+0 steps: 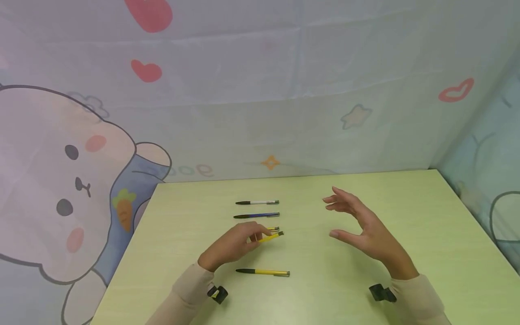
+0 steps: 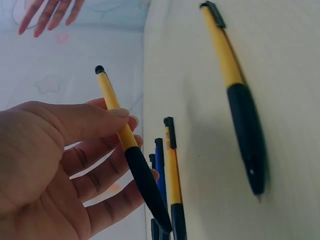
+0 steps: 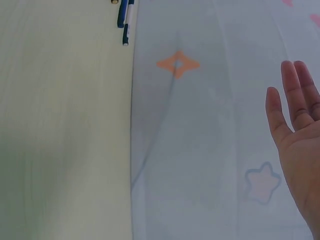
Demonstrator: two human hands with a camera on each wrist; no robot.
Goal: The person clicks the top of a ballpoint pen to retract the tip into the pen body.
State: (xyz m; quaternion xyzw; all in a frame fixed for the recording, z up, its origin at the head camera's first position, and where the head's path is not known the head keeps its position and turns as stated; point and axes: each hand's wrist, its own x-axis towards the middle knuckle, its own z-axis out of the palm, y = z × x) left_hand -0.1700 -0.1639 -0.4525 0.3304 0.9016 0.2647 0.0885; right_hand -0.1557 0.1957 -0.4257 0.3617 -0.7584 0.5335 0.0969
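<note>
My left hand (image 1: pixel 236 243) pinches a yellow pen (image 2: pixel 111 92) with a black grip between thumb and fingers, raised off the table. Just beyond it on the table lies another yellow pen (image 2: pixel 172 165), partly hidden by the hand in the head view. Nearer the front edge rests a third yellow pen (image 1: pixel 266 272), its black tip pointing left. Farther back are a blue pen (image 1: pixel 260 215) and a white pen (image 1: pixel 260 202), lying roughly parallel. To the right, my right hand (image 1: pixel 365 225) hovers above the table with fingers spread and holds nothing.
The pale yellow-green table (image 1: pixel 406 207) meets a printed cloth backdrop (image 1: pixel 252 126) along its back edge. Another cloth (image 1: pixel 495 149) hangs along the right side. Both sleeved wrists carry small black mounts.
</note>
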